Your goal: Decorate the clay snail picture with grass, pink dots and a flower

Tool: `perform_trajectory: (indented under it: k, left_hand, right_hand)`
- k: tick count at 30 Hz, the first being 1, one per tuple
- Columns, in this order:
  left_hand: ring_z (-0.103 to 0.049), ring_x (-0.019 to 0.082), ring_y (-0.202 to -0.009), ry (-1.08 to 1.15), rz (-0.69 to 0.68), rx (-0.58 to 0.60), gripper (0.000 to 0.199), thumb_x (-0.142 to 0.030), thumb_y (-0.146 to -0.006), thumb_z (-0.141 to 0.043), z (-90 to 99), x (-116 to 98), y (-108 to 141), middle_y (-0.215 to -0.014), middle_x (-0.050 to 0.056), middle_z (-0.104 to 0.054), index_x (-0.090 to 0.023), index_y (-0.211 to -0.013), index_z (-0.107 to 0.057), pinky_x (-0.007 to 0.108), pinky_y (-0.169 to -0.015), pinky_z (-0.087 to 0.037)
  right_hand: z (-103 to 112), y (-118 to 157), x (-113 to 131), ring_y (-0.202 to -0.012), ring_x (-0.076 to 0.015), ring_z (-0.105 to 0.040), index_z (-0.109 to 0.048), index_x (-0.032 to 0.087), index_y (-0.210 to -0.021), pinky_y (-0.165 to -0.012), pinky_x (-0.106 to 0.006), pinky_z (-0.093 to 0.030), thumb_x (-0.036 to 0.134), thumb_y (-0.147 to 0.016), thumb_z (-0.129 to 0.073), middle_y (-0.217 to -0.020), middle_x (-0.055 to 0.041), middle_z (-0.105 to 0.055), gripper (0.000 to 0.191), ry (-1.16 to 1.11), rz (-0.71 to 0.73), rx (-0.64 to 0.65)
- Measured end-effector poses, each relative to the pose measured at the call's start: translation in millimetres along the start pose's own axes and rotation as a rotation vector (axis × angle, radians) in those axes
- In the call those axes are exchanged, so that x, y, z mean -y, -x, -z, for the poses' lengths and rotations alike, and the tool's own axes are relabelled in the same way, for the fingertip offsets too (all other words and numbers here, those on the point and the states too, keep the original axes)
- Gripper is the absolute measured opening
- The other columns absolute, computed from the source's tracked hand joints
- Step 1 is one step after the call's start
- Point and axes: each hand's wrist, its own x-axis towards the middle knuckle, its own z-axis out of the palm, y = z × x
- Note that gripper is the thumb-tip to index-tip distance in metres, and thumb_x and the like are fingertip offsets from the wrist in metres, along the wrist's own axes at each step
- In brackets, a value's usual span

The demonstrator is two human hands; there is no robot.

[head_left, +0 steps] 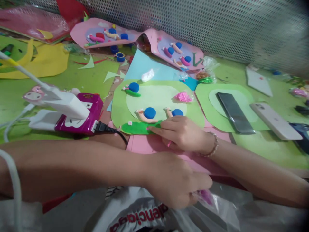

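My right hand [184,133] reaches over a green card with a paler centre [154,96]. Its index fingertip touches a tiny pink dot on a flat strip of green clay [130,128]. The other fingers curl in, and a small bit of pink clay [169,143] shows beneath them. Clay snails with blue shells [149,113] lie on the card; my right hand partly covers another snail [177,112]. Closer to my body, my left hand [178,180] is closed on a clear plastic bag [217,201] with purple-pink clay inside.
Wrapped pink clay [183,96] and white clay [147,75] lie near the card. A purple power strip [82,120] with chargers stands left. Two phones [235,112] lie right. Pink card with snails [178,53] leans by a perforated metal panel [217,29].
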Motion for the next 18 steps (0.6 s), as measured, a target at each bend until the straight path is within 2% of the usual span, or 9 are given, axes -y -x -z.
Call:
perform_trajectory:
  k: [7,10,14,18]
  left_hand:
    - [-0.054,0.016,-0.060,0.022,0.052,0.095,0.012,-0.027,-0.084,-0.041,4.3,-2,0,-0.066,0.001,-0.058,-0.018,-0.086,-0.048,0.027,-0.049,-0.034]
    - [-0.054,0.016,-0.057,0.040,0.066,0.152,0.004,-0.023,-0.081,-0.044,6.0,-1,0,-0.066,0.000,-0.058,-0.019,-0.082,-0.046,0.027,-0.050,-0.035]
    - [-0.055,0.017,-0.058,0.059,0.079,0.166,0.006,-0.024,-0.082,-0.042,7.4,-1,1,-0.065,0.000,-0.057,-0.020,-0.080,-0.045,0.027,-0.052,-0.037]
    - [-0.057,0.017,-0.063,0.062,0.086,0.156,0.009,-0.025,-0.084,-0.038,9.7,-2,2,-0.069,0.001,-0.060,-0.020,-0.082,-0.045,0.027,-0.057,-0.039]
  right_hand:
    - [3,-2,5,-0.055,-0.0112,-0.048,-0.057,0.010,-0.113,-0.051,-0.028,-0.030,0.014,-0.093,-0.034,-0.071,-0.0026,-0.058,0.031,0.167,0.011,0.068]
    - [5,-4,8,-0.058,-0.0113,-0.050,-0.059,0.009,-0.111,-0.052,-0.028,-0.030,0.013,-0.092,-0.034,-0.078,-0.0043,-0.062,0.032,0.133,-0.027,0.118]
    - [4,-6,10,-0.065,-0.0124,-0.054,-0.059,0.010,-0.112,-0.050,-0.028,-0.027,0.016,-0.093,-0.032,-0.095,-0.0080,-0.064,0.034,0.039,-0.102,0.261]
    - [17,-1,3,-0.064,-0.0117,-0.054,-0.051,0.015,-0.125,-0.051,-0.027,-0.030,0.018,-0.094,-0.029,-0.099,-0.0069,-0.063,0.038,0.022,-0.055,0.243]
